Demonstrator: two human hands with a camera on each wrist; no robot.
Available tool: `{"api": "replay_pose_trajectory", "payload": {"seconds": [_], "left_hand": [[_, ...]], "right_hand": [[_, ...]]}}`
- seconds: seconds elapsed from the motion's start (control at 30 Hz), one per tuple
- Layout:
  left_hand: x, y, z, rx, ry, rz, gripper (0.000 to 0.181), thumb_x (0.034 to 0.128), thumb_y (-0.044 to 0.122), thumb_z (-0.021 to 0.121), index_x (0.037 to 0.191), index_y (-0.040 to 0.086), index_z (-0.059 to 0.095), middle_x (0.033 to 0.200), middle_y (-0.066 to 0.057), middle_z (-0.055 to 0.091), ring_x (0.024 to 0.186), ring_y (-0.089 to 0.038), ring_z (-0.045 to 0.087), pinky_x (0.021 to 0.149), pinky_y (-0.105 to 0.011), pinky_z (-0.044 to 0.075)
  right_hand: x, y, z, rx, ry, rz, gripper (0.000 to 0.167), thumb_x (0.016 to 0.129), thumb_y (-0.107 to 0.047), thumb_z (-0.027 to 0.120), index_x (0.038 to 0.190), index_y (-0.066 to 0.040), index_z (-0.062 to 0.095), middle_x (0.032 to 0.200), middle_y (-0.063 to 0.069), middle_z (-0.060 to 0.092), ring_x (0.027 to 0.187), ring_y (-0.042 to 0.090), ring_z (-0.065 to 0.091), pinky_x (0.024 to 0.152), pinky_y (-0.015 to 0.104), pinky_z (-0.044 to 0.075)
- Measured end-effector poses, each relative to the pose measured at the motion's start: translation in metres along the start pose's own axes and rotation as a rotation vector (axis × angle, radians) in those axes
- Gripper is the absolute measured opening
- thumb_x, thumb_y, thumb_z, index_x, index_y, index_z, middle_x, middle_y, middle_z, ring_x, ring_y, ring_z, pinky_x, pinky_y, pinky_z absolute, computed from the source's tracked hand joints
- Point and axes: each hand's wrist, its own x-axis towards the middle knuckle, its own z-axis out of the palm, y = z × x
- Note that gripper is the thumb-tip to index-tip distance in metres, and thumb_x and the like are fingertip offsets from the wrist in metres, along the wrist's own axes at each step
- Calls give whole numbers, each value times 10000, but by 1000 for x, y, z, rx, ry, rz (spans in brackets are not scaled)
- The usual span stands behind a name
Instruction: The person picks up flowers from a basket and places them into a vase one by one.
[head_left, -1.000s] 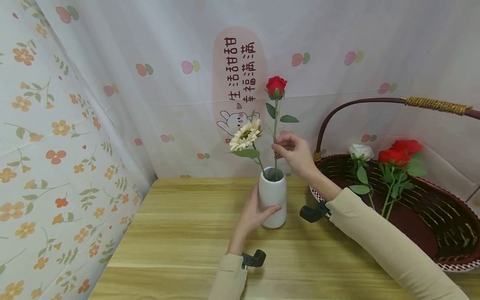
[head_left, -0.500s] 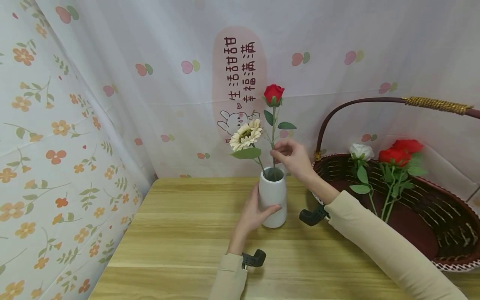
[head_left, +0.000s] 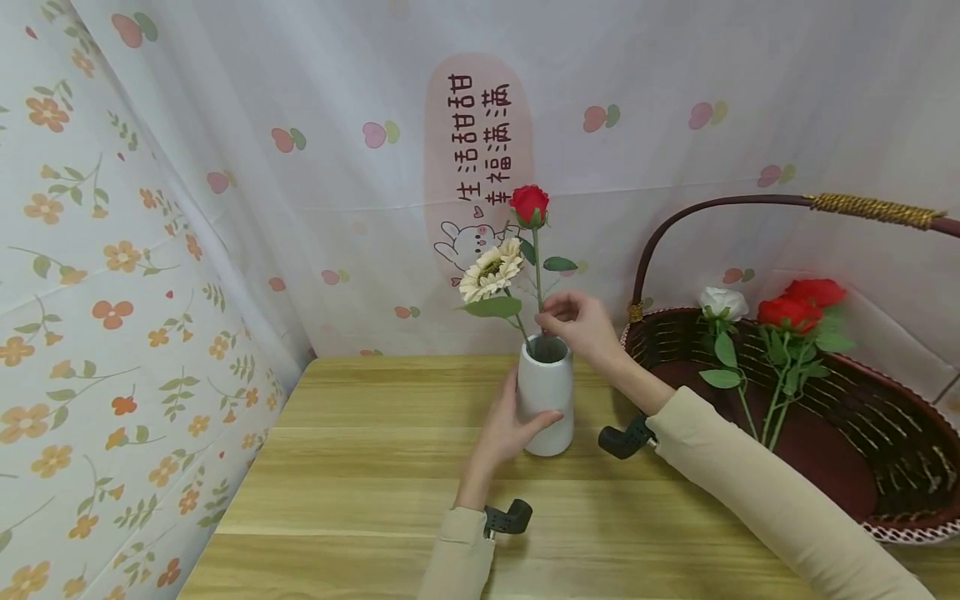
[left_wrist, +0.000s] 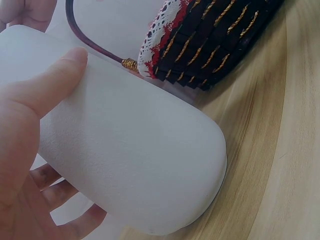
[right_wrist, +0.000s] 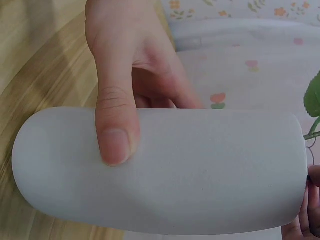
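The white vase [head_left: 546, 408] stands upright on the table, and my left hand [head_left: 510, 425] grips its side, thumb across the front in the left wrist view. Just above the vase mouth, my right hand [head_left: 581, 325] pinches the stem of a red rose [head_left: 529, 205]. That stem runs down to the vase opening; its lower end is hidden. A cream flower [head_left: 492, 271] with a green leaf leans left out of the vase. In the right wrist view, fingers [right_wrist: 313, 175] show at the vase's rim end.
To the right stands a dark woven basket [head_left: 885, 417] with an arched handle [head_left: 750, 200]. A white rose [head_left: 723, 303] and red roses [head_left: 795, 310] lie in it. Patterned curtains [head_left: 337, 150] hang behind and left of the wooden table [head_left: 360, 467].
The red rose has come down and shifted left, with my right hand lowering along with it toward the vase mouth. My left hand and the vase have stayed in place.
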Motion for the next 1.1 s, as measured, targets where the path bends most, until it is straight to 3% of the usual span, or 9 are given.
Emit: {"api": "replay_pose_trajectory", "payload": {"seconds": [0.37, 1.1], "left_hand": [[0, 1, 0, 4, 3, 0, 964, 876, 398, 798, 1599, 144, 214, 1519, -115, 409, 1327, -277, 464, 1081, -518, 397], [-1, 0, 0, 23, 8, -1, 943, 874, 402, 801, 1590, 166, 235, 1501, -105, 422, 1315, -263, 469, 1066, -504, 413]], "right_hand": [[-1, 0, 3, -86, 15, -13, 192, 928, -102, 726, 1059, 28, 675, 1002, 165, 701, 893, 241, 658, 786, 247, 521], [-5, 8, 9, -130, 54, -16, 200, 945, -180, 718, 1023, 3, 702, 952, 140, 706, 858, 227, 624, 755, 277, 495]]}}
